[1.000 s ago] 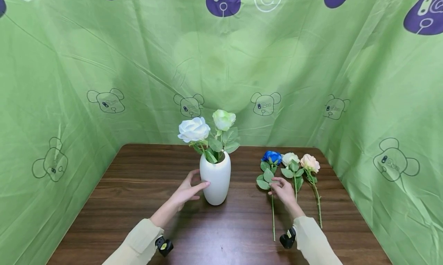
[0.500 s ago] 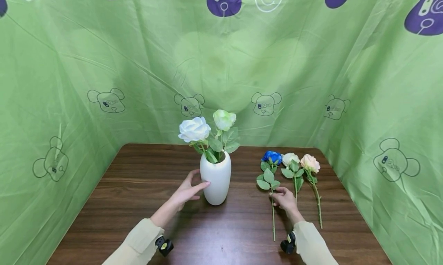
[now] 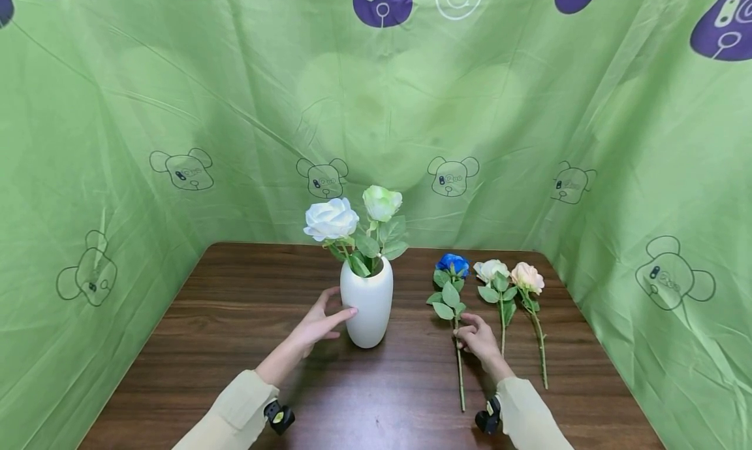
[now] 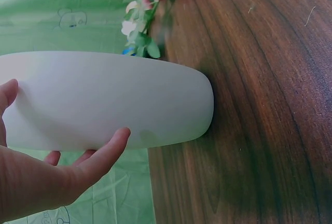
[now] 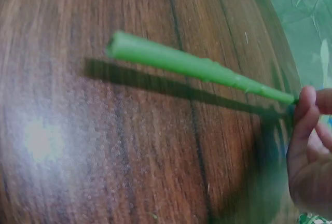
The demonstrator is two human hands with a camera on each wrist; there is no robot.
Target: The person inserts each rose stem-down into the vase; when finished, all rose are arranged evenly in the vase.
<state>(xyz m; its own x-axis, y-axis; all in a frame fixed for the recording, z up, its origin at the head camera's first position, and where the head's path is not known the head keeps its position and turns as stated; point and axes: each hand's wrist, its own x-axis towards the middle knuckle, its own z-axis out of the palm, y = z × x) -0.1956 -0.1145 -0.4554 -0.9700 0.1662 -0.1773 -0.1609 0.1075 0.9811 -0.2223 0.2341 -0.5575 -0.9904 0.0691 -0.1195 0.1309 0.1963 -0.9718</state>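
A white vase (image 3: 367,309) stands upright, holding a pale-blue white rose (image 3: 331,219) and a light green rose (image 3: 382,203). My left hand (image 3: 320,321) holds the vase from its left side, thumb across the front and fingers reaching toward the back. In the left wrist view the fingertips touch the vase wall (image 4: 119,97). My right hand (image 3: 478,340) pinches the stem of a blue rose (image 3: 452,264) just below its leaves. In the right wrist view the cut end of the green stem (image 5: 171,63) hangs over the table, apart from its shadow.
Right of the blue rose, a white rose (image 3: 492,271) and a pink rose (image 3: 527,277) lie on the brown wooden table (image 3: 247,313), stems toward the front. Green printed cloth (image 3: 376,110) encloses the table at the back and both sides.
My right hand has slid down from the leaves to the stem, gripped it and shifted the blue rose slightly left. The left hand and vase stay put.
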